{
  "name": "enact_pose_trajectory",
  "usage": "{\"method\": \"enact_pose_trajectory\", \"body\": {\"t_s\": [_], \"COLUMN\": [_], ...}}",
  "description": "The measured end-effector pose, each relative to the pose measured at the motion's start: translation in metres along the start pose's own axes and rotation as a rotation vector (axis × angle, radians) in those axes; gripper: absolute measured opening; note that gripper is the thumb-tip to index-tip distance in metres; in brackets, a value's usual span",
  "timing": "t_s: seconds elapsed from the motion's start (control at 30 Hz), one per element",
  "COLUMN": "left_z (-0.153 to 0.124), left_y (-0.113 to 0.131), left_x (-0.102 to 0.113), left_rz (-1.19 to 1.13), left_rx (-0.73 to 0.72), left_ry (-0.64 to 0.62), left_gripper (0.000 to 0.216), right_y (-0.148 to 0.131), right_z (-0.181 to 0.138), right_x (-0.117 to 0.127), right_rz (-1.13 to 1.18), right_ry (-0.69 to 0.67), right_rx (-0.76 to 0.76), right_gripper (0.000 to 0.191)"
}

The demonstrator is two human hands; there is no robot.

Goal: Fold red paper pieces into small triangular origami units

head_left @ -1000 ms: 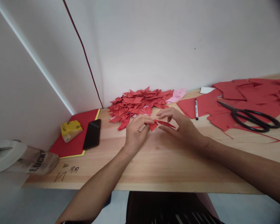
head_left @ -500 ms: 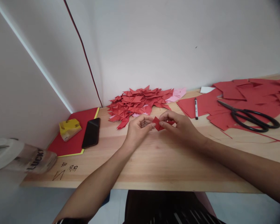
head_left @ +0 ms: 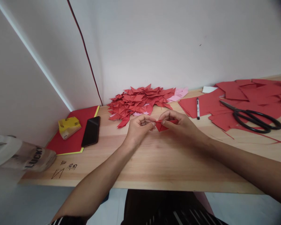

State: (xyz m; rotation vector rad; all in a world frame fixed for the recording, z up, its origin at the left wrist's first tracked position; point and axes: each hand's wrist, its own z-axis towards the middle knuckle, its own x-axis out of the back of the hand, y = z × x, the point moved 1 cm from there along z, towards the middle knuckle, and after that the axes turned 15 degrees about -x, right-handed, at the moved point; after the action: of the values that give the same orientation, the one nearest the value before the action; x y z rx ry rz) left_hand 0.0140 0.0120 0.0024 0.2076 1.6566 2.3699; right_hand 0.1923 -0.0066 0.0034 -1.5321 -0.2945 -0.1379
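Note:
A small folded piece of red paper point(head_left: 160, 127) is held above the middle of the wooden table point(head_left: 140, 168). My left hand point(head_left: 140, 126) pinches its left edge between thumb and fingertips. On the other side my right hand point(head_left: 178, 123) grips the same paper, with thumb in front and fingers curled behind, hiding part of it. Just beyond my hands lies a heap of folded red paper pieces point(head_left: 135, 101), with some pink ones point(head_left: 179, 93) among them.
Flat red paper sheets point(head_left: 239, 90) spread over the right side, with black-handled scissors point(head_left: 253, 117) and a marker point(head_left: 198, 108) on them. To the left are a phone point(head_left: 91, 131), a yellow packet point(head_left: 69, 126) on a red folder point(head_left: 67, 150), and a clear bottle point(head_left: 37, 157).
The top corner of the red paper that pointed up between my hands is now folded down, leaving a straight upper edge. Both hands stay in nearly the same place; the view shifts slightly.

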Motion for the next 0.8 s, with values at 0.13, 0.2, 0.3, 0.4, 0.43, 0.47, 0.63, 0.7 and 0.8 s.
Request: {"method": "enact_pose_trajectory", "body": {"t_s": [0.13, 0.2, 0.3, 0.4, 0.43, 0.47, 0.63, 0.7, 0.8], "left_z": [-0.0007, -0.0010, -0.0010, -0.0007, -0.0006, -0.0005, -0.0010, -0.0013, -0.0018], "left_y": [0.0017, 0.0021, 0.0021, 0.0012, 0.0008, 0.0003, -0.0019, -0.0028, -0.0025], "left_x": [-0.0012, -0.0018, -0.0024, -0.0021, -0.0019, -0.0017, -0.0018, -0.0017, -0.0009], "left_rz": [-0.046, -0.059, -0.067, -0.073, -0.076, -0.079, -0.103, -0.106, -0.055], "left_rx": [0.013, 0.016, 0.007, 0.004, 0.009, 0.013, 0.046, 0.057, 0.024], "left_ry": [0.027, 0.036, 0.037, 0.036, 0.035, 0.034, -0.009, -0.021, -0.016], "left_gripper": [0.013, 0.012, 0.010, 0.009, 0.009, 0.009, 0.016, 0.022, 0.025], "right_y": [-0.0010, -0.0010, -0.0004, 0.0008, 0.0012, 0.0015, 0.0022, 0.0027, 0.0034], "right_z": [-0.0011, -0.0016, -0.0018, -0.0012, -0.0010, -0.0010, -0.0036, -0.0048, -0.0052], "right_x": [0.0005, 0.0003, -0.0003, -0.0003, -0.0002, 0.0001, -0.0001, -0.0012, -0.0025], "right_rz": [0.015, 0.025, 0.046, 0.052, 0.045, 0.034, -0.061, -0.095, -0.131], "right_ry": [0.006, 0.005, -0.009, -0.014, -0.012, -0.007, 0.057, 0.070, 0.049], "right_rx": [-0.001, -0.011, -0.025, -0.015, -0.009, -0.001, 0.038, 0.064, 0.104], "right_gripper": [0.016, 0.016, 0.017, 0.016, 0.015, 0.014, 0.012, 0.013, 0.015]}}
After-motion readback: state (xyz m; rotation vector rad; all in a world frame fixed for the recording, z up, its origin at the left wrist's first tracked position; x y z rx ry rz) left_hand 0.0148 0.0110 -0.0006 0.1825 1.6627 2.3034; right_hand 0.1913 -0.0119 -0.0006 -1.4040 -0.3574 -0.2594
